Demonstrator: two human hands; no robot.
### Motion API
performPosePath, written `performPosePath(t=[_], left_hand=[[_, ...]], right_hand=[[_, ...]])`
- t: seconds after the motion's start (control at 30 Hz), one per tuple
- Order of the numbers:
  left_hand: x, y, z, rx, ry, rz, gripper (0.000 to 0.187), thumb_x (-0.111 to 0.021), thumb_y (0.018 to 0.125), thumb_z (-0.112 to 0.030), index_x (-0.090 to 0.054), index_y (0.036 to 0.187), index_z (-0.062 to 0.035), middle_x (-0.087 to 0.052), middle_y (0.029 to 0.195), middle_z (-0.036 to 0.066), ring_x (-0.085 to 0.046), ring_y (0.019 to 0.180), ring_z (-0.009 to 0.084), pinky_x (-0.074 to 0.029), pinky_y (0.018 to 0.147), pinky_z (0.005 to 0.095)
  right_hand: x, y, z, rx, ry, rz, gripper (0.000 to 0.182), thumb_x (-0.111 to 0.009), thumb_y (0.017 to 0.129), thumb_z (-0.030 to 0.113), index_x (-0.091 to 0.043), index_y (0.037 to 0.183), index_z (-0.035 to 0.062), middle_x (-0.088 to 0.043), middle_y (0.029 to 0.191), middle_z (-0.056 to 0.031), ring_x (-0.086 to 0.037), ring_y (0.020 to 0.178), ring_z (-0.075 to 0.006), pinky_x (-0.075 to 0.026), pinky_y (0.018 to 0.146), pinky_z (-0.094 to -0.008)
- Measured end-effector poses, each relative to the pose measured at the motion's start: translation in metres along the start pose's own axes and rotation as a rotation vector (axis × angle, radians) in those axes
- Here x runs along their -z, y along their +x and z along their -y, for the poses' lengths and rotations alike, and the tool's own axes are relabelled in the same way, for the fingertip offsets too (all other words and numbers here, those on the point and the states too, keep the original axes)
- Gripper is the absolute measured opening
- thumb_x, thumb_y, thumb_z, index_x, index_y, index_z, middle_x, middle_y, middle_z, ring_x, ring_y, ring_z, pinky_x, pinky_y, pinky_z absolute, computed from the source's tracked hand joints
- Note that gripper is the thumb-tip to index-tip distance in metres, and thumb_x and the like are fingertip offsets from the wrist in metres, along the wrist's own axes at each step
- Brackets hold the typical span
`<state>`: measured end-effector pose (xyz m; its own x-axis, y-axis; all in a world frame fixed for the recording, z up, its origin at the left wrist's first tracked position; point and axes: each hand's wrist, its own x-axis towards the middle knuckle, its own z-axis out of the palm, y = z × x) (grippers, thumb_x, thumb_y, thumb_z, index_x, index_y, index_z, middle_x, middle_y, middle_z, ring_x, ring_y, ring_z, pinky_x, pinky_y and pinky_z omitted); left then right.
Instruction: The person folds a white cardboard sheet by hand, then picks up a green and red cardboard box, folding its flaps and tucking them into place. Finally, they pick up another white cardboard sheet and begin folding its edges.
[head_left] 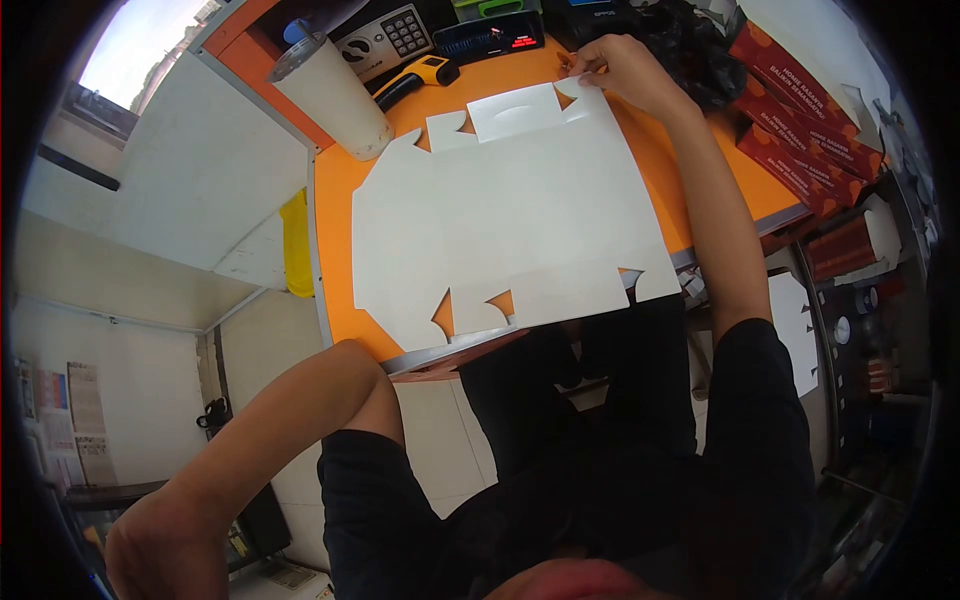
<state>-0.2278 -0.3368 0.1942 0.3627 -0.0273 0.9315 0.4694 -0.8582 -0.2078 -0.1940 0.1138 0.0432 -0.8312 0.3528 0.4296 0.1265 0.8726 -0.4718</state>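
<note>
A flat white cardboard box blank [510, 210] with cut notches and flaps lies on the orange table, its near edge reaching the table's front edge. One far flap stands slightly bent up. My right hand [625, 72] is at the blank's far right corner, thumb and fingers closed on the edge there. At the lower left my left hand [165, 550] is raised away from the table, near my body. Its fingers are hidden from view, so I cannot see whether it holds anything.
Folded red printed boxes [800, 120] are stacked at the right beside a black plastic bag [700, 60]. Along the back are a whitish cylinder [335, 100], a yellow-black handheld device [420, 78] and a safe with a keypad [385, 40]. The orange table [335, 250] has a grey edge.
</note>
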Motion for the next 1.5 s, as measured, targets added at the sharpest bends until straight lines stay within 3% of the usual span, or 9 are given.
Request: performPosePath(t=[0.5, 0.7, 0.9, 1.0, 1.2, 1.4, 1.5], left_hand=[[0.001, -0.001, -0.002, -0.024, 0.018, -0.02, 0.027, -0.052, 0.087, -0.033, -0.059, 0.111, -0.0226, -0.063, 0.1, -0.003, -0.057, 0.095, 0.0076, -0.041, 0.093, 0.0267], [0.001, -0.002, -0.002, -0.025, 0.039, -0.017, 0.026, -0.051, 0.088, -0.033, -0.059, 0.11, -0.0225, -0.063, 0.097, -0.003, -0.057, 0.094, 0.0073, -0.041, 0.093, 0.0271], [-0.001, -0.002, -0.002, -0.027, 0.053, -0.032, 0.026, -0.052, 0.087, -0.032, -0.06, 0.109, -0.0219, -0.063, 0.097, -0.003, -0.058, 0.093, 0.0067, -0.042, 0.092, 0.0269], [-0.001, -0.001, -0.001, -0.022, 0.048, -0.033, 0.026, -0.052, 0.087, -0.032, -0.06, 0.109, -0.022, -0.063, 0.097, -0.004, -0.057, 0.093, 0.0065, -0.042, 0.092, 0.0264], [-0.003, -0.001, -0.002, -0.027, 0.044, -0.045, 0.026, -0.052, 0.087, -0.033, -0.06, 0.11, -0.023, -0.063, 0.099, -0.005, -0.057, 0.093, 0.0065, -0.04, 0.092, 0.0265], [-0.004, -0.002, -0.001, -0.018, 0.006, -0.038, 0.027, -0.051, 0.088, -0.033, -0.059, 0.111, -0.0238, -0.063, 0.099, -0.004, -0.057, 0.094, 0.007, -0.04, 0.094, 0.0274], [-0.002, -0.002, -0.001, -0.021, 0.004, -0.025, 0.027, -0.051, 0.088, -0.034, -0.059, 0.112, -0.0242, -0.063, 0.099, -0.004, -0.057, 0.094, 0.007, -0.04, 0.094, 0.0274]], right_hand=[[-0.008, -0.001, -0.013, 0.027, -0.102, -0.005, 0.009, -0.067, 0.066, -0.001, -0.06, 0.071, -0.002, -0.062, 0.082, -0.0132, -0.059, 0.084, -0.0239, -0.045, 0.076, -0.0316], [-0.012, 0.004, -0.026, 0.013, 0.015, 0.1, 0.016, -0.067, 0.067, -0.001, -0.061, 0.081, 0.004, -0.061, 0.079, -0.0089, -0.061, 0.081, -0.0199, -0.046, 0.072, -0.0281], [-0.019, 0.0, -0.04, -0.043, 0.144, 0.134, 0.025, -0.074, 0.064, 0.012, -0.06, 0.083, 0.0025, -0.061, 0.083, -0.0107, -0.058, 0.081, -0.019, -0.045, 0.072, -0.0298], [-0.012, 0.004, -0.039, -0.096, 0.034, 0.334, 0.028, -0.073, 0.063, 0.011, -0.056, 0.085, 0.0033, -0.057, 0.077, -0.0048, -0.05, 0.068, -0.013, -0.041, 0.066, -0.0282], [-0.008, -0.003, -0.021, -0.31, 0.229, 0.311, 0.025, -0.069, 0.071, 0.014, -0.054, 0.088, 0.0034, -0.056, 0.072, -0.0049, -0.057, 0.073, -0.0133, -0.045, 0.062, -0.0274], [0.0, -0.004, -0.022, -0.376, 0.389, 0.361, 0.026, -0.065, 0.077, 0.019, -0.05, 0.094, 0.0051, -0.057, 0.082, -0.0065, -0.059, 0.078, -0.0146, -0.049, 0.067, -0.0295], [0.003, -0.005, -0.019, -0.397, 0.398, 0.377, 0.035, -0.065, 0.077, 0.022, -0.05, 0.103, 0.0032, -0.058, 0.086, -0.0071, -0.06, 0.081, -0.0163, -0.05, 0.07, -0.031]])
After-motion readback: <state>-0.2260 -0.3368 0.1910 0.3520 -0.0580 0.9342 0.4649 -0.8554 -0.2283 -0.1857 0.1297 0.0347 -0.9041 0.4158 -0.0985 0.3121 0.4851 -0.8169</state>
